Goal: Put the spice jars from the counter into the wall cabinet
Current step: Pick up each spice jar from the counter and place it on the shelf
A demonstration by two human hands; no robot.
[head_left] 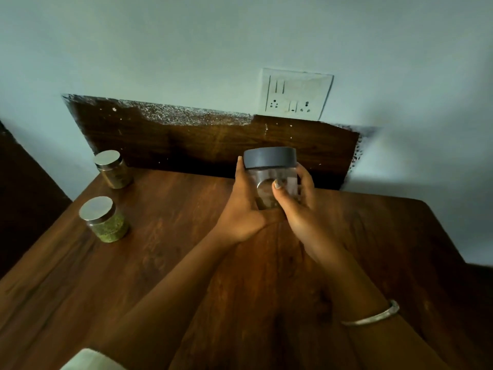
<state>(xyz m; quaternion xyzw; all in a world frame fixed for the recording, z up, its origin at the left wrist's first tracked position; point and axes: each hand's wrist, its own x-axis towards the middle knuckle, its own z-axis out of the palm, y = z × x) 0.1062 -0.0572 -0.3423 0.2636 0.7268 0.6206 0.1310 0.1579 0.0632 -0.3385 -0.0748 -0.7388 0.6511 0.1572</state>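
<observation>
A clear jar with a grey lid (pixel 270 157) is held upright above the wooden counter (pixel 165 263), near the back board. My left hand (pixel 244 209) grips its left side and my right hand (pixel 296 206) grips its right side, thumb across the front. A little dark spice lies at its bottom. Two small jars with silver lids stand at the counter's left: one with green spice (pixel 105 220) nearer me, one with brownish spice (pixel 113 169) by the wall. No wall cabinet is in view.
A dark wooden back board (pixel 186 140) runs along the pale wall behind the counter. A switch and socket plate (pixel 296 93) sits on the wall above it. A pale object (pixel 88 360) shows at the bottom left edge.
</observation>
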